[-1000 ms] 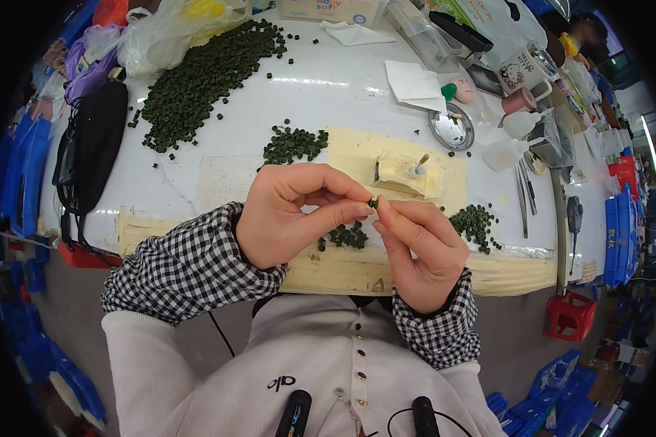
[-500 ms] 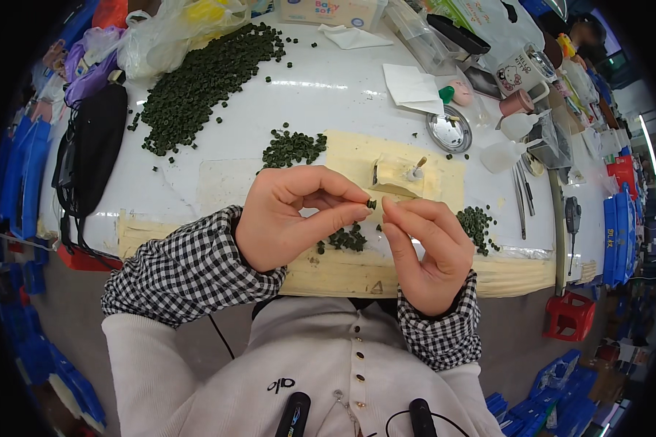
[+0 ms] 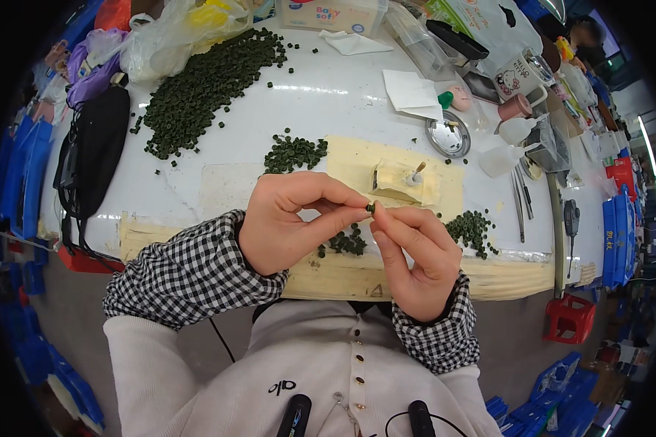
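My left hand [image 3: 291,218] pinches a tiny dark green cylindrical piece [image 3: 370,208] between thumb and forefinger, over the table's front part. From the right, my right hand [image 3: 419,255] reaches in, its forefinger tip touching or almost touching this piece. The right thumb stands a little apart below, and I see nothing held between its fingers. A small heap of similar green pieces [image 3: 348,242] lies under the hands, partly hidden. More lie in a right heap [image 3: 472,231] and a middle heap [image 3: 296,151]. Beyond the hands sits a cream-coloured block [image 3: 404,188] with a small upright peg [image 3: 417,173].
A large pile of green pieces [image 3: 204,91] spreads at the far left, beside a black pouch [image 3: 95,146]. Tweezers [image 3: 518,204], a round metal dish [image 3: 447,135] and squeeze bottles [image 3: 499,160] lie at right. A clear box [image 3: 332,16] stands at the back.
My right hand has moved slightly left, bringing its forefinger tip up to the green piece. The left hand keeps its pinch, nearly in place.
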Motion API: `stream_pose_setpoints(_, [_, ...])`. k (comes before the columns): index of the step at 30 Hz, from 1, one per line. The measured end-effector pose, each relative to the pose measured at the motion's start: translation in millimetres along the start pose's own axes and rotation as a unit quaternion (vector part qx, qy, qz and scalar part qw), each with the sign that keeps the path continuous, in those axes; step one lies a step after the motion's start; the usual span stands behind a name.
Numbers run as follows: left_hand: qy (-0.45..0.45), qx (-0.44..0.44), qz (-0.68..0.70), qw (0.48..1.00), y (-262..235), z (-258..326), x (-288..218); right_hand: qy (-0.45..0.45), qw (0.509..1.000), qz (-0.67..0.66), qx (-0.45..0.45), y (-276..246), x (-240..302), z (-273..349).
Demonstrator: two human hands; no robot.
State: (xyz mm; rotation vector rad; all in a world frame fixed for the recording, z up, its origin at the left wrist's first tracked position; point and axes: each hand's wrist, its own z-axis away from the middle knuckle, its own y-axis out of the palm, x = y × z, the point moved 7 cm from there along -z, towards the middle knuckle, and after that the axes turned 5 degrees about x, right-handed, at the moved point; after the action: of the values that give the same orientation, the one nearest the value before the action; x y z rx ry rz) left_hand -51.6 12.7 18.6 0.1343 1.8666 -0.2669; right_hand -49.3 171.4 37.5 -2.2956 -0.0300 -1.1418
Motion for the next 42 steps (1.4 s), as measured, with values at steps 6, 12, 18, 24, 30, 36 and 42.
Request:
stream_pose_setpoints(6, [-0.065,0.024,0.018,0.997,0.8,0.6,2.0,0.016,0.991,0.102,-0.083,-35.1,-2.1,-8.6])
stream_pose_setpoints(12, [-0.066,0.025,0.023,0.997,1.7,-0.6,2.7,0.007,0.968,0.243,-0.069,-50.1,-26.2,-32.5])
stream_pose_setpoints(18, [-0.076,0.024,0.009,0.997,2.4,-0.4,2.7,0.039,0.979,0.194,-0.054,-42.4,-34.5,-34.8])
stream_pose_setpoints(24, [-0.079,0.025,0.016,0.996,3.1,-0.9,3.9,0.031,0.977,0.208,-0.045,-38.3,-31.2,-38.9])
stream_pose_setpoints(30, [-0.083,0.025,0.021,0.996,3.7,-1.8,5.0,0.011,0.974,0.205,-0.091,-50.9,-15.8,-35.8])
stream_pose_setpoints(36, [-0.084,0.028,0.016,0.996,3.3,0.0,5.1,-0.066,0.982,0.103,-0.143,-62.5,28.3,-26.6])
stream_pose_setpoints(42, [-0.054,0.009,0.032,0.998,4.0,-0.7,4.9,-0.004,0.997,-0.075,-0.036,-31.7,-2.4,-28.6])
